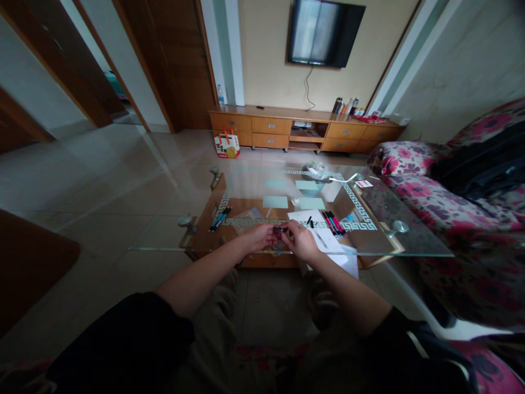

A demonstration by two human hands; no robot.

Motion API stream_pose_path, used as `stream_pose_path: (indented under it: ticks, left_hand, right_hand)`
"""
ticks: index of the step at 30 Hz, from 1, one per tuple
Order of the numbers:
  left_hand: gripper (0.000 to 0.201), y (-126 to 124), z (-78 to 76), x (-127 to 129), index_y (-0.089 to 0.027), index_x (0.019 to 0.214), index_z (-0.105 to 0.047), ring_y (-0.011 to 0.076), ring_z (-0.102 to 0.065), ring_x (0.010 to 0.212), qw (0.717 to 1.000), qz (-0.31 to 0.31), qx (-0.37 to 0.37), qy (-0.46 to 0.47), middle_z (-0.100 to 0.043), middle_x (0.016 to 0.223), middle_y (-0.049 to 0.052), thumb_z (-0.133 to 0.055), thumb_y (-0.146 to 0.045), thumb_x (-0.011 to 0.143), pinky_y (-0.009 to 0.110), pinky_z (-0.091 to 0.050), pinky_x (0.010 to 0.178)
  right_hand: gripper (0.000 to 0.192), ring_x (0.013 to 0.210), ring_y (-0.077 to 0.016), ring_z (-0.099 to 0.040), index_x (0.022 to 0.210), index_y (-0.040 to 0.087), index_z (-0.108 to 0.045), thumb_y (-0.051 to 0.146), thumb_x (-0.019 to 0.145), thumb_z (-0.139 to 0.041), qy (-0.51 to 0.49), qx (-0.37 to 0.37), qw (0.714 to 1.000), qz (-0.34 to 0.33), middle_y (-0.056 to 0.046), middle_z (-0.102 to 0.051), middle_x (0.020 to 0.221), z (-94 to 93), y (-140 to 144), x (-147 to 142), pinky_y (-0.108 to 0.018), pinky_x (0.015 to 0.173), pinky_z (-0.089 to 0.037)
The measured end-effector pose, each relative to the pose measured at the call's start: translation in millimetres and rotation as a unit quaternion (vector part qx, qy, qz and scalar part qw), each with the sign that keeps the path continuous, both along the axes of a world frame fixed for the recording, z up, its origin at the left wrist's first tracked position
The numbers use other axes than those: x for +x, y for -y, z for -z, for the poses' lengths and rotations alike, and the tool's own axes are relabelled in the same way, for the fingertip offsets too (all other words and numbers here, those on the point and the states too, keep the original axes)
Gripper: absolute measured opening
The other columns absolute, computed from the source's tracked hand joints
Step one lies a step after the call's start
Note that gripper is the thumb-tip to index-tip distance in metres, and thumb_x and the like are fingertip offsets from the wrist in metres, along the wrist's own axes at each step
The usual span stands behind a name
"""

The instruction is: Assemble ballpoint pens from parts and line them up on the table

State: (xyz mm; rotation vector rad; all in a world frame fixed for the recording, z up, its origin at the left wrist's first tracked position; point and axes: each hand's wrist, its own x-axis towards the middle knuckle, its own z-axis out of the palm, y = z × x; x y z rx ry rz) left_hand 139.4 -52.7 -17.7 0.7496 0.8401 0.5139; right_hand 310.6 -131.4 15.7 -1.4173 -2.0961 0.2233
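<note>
Above the front edge of the glass coffee table, my left hand (261,237) and my right hand (301,239) meet with fingers closed. Between their fingertips is a small dark piece (279,230), too small and dim to name. To the left of my hands lies a bunch of blue and black pens (220,219). On the right, a row of pink, red and black pens (334,224) rests partly over white paper (324,239). Short black pieces (310,222), perhaps pen caps, lie on that paper beside my right hand.
The glass coffee table (418,241) has an exposed front edge and a lower wooden shelf. A bowl with a plastic bag (315,171) stands farther back. A floral sofa (414,189) is on the right; a paper bag (227,145) stands before the wooden TV cabinet (270,125).
</note>
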Motion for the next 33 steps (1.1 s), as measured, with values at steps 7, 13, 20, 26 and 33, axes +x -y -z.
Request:
stream_pose_path:
  ticks: [7,13,20,26,33]
  left_hand:
    - [0.019,0,-12.0,-6,-0.014,0.095,-0.065,0.0159,-0.068,0.078,0.999,-0.042,-0.016,0.002,-0.073,0.095,0.011,-0.049,-0.023,0.095,0.025,-0.052,0.066]
    - [0.008,-3,-14.8,-11,-0.014,0.098,-0.056,0.0172,-0.070,0.080,0.996,-0.084,0.019,0.002,-0.071,0.100,0.014,-0.052,-0.019,0.094,0.027,-0.055,0.072]
    - [0.015,-2,-10.9,-12,-0.012,0.103,-0.057,0.0183,-0.072,0.082,0.994,-0.060,0.085,-0.045,-0.071,0.100,0.016,-0.052,-0.023,0.095,0.027,-0.055,0.074]
    - [0.019,-5,-0.6,-11,-0.011,0.106,-0.065,0.0166,-0.069,0.072,0.946,-0.039,0.290,-0.140,-0.073,0.086,0.009,-0.057,-0.016,0.089,0.028,-0.053,0.069]
    - [0.020,-8,0.1,-20,-0.019,0.095,-0.074,0.0212,-0.063,0.076,0.801,0.057,0.534,-0.264,-0.070,0.081,0.006,-0.061,-0.033,0.088,0.033,-0.048,0.083]
  right_hand:
    - [0.022,0.082,-0.0167,-0.060,0.112,0.019,-0.061,0.031,0.098,-0.047,-0.021,0.035,0.999,0.022,-0.007,-0.063,0.096,-1.0,1,0,-0.026,0.076,-0.046]
    - [0.023,0.086,-0.0177,-0.061,0.114,0.019,-0.060,0.031,0.099,-0.046,-0.018,0.047,0.997,0.058,-0.007,-0.065,0.099,0.9,0,4,-0.026,0.077,-0.045]
    - [0.022,0.098,-0.0213,-0.061,0.111,0.022,-0.063,0.030,0.100,-0.046,0.194,-0.019,0.981,0.019,-0.008,-0.067,0.102,-0.1,-7,10,-0.029,0.082,-0.042]
    - [0.018,0.100,-0.0210,-0.060,0.109,0.022,-0.062,0.027,0.098,-0.048,0.264,-0.075,0.962,-0.001,-0.008,-0.066,0.106,-5.4,-8,3,-0.028,0.082,-0.041]
    - [0.021,0.101,-0.0214,-0.060,0.113,0.023,-0.060,0.021,0.096,-0.048,0.257,-0.090,0.962,0.005,-0.008,-0.065,0.108,-1.9,-9,3,-0.028,0.081,-0.043]
